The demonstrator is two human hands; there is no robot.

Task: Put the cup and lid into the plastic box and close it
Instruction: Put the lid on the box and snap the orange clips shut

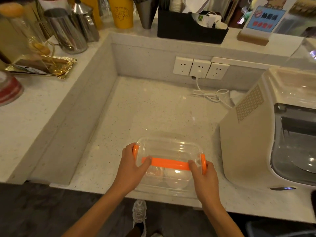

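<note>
A clear plastic box (168, 187) stands at the front edge of the low speckled counter. Inside it lie a clear cup (153, 173) on the left and a domed lid (177, 175) on the right, both seen through the plastic. The box's transparent cover (169, 148), with orange clips at its ends and an orange handle (169, 163) along its near edge, is tilted up over the box. My left hand (132, 165) grips the cover's left end at the orange clip. My right hand (204, 177) grips its right end, thumb on the handle.
A cream machine with a dark window (266, 134) stands close to the box's right. A white cable (210, 94) runs from wall sockets (200, 67) at the back. The raised ledge on the left holds metal jugs (68, 29), a gold tray (42, 65) and yellow cups (122, 11).
</note>
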